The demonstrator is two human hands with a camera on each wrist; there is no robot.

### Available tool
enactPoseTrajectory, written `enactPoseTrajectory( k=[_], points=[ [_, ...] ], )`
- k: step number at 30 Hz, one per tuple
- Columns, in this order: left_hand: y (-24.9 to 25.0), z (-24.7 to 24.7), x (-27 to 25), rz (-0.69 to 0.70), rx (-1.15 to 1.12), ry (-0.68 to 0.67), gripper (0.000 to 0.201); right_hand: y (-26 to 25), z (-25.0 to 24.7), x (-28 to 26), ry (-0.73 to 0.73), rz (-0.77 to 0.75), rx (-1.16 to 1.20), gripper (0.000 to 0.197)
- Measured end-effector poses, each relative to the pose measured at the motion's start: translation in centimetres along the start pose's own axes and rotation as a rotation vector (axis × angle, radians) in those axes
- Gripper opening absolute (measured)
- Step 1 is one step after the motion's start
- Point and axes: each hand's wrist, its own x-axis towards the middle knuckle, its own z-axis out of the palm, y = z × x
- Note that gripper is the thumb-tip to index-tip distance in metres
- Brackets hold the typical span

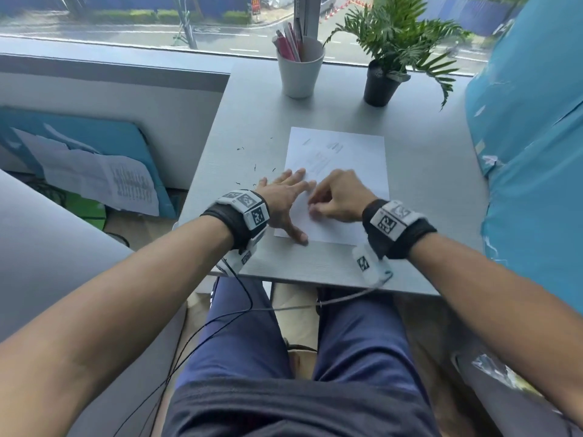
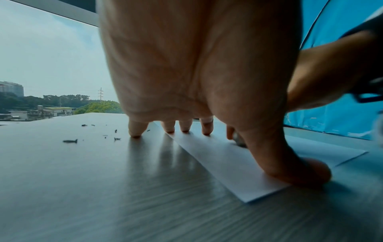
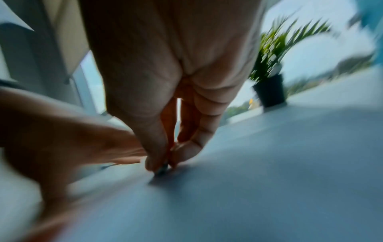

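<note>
Nearest, blue trousers point(image 1: 239, 342) under the edge of a grey table point(image 1: 435, 197). On that table, lying flat, a white sheet of paper point(image 1: 350, 152) with faint marks. Pressed down at its near left part by the left hand point(image 1: 280, 203): fingers straight and spread, thumb on the near corner, little finger off the sheet on the bare table. Pinched between thumb and fingertips of the right hand point(image 1: 339, 197), a small dark piece point(image 3: 162, 168), touching the sheet just beside the left hand; too blurred to say what. Left of the sheet, dark crumbs point(image 2: 70, 141). Farther back, a white cup point(image 1: 301, 74) of pens and a potted plant point(image 1: 380, 86), well apart from the sheet.
</note>
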Motion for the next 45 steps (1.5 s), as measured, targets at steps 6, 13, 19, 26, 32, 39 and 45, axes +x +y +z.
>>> enactPoseTrajectory(
  k=[6,13,19,26,32,39,45],
  points=[
    [0.2,-0.1,0.3,-0.025,0.007,-0.008,0.137,-0.5,0.9,-0.1,0.007,0.024,-0.004,0.008],
    [1.0,-0.7,0.3,-0.052,0.069,-0.057,0.135,1.7,-1.6,2.1,0.131,0.135,-0.027,0.016],
    [1.2,-0.6,1.0,-0.086,0.176,-0.077,0.145,-1.4,1.6,-1.4,-0.122,-0.023,-0.040,0.005],
    [1.4,-1.2,1.3,-0.109,0.202,-0.086,0.146,1.0,-1.0,1.5,0.102,0.116,-0.055,0.014],
    [2.1,-1.3,1.4,-0.095,0.291,-0.087,0.151,-0.3,-0.2,-0.5,-0.132,0.007,-0.040,0.008],
    [1.9,-1.4,1.6,-0.049,0.258,-0.097,0.152,-0.1,0.2,-0.4,-0.056,0.069,-0.004,0.006],
    [1.7,-1.4,1.4,-0.017,0.213,-0.117,0.149,2.5,-1.8,1.6,0.095,0.157,0.044,0.012]
  ],
)
